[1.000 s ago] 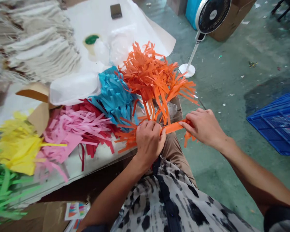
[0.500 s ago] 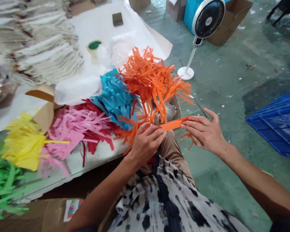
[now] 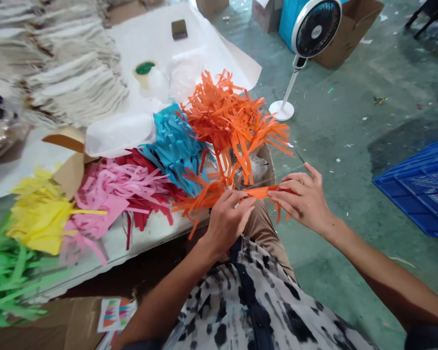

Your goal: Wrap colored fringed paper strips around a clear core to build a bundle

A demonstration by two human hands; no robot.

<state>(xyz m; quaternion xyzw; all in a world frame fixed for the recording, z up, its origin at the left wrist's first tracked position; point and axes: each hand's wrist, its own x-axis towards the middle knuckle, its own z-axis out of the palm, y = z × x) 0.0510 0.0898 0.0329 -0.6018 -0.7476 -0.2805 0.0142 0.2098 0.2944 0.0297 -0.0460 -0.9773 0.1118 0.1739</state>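
Between my hands, above my lap, stretches an orange fringed paper tassel [image 3: 260,192], its strips hanging out past both hands. My left hand [image 3: 229,214] has its fingers closed on the tassel's left part. At the right part, my right hand [image 3: 302,195] pinches the tassel between fingers and thumb. A thin dark rod or needle [image 3: 299,155] sticks up beside the right fingertips; whether the hand grips it I cannot tell. Just beyond, a heap of orange fringed paper [image 3: 229,116] lies at the table's corner, beside blue fringed paper [image 3: 175,146].
Pink [image 3: 120,180], yellow [image 3: 40,214] and green fringed paper [image 3: 7,272] line the table's near edge. Behind them are a clear plastic tray [image 3: 120,136] and stacks of whitish cords [image 3: 76,82]. A standing fan [image 3: 316,30] and a blue crate [image 3: 419,189] stand on the floor.
Both hands have come slightly closer together, the right one moving left and a little down. The stretch of orange paper between them is shorter and more folded.
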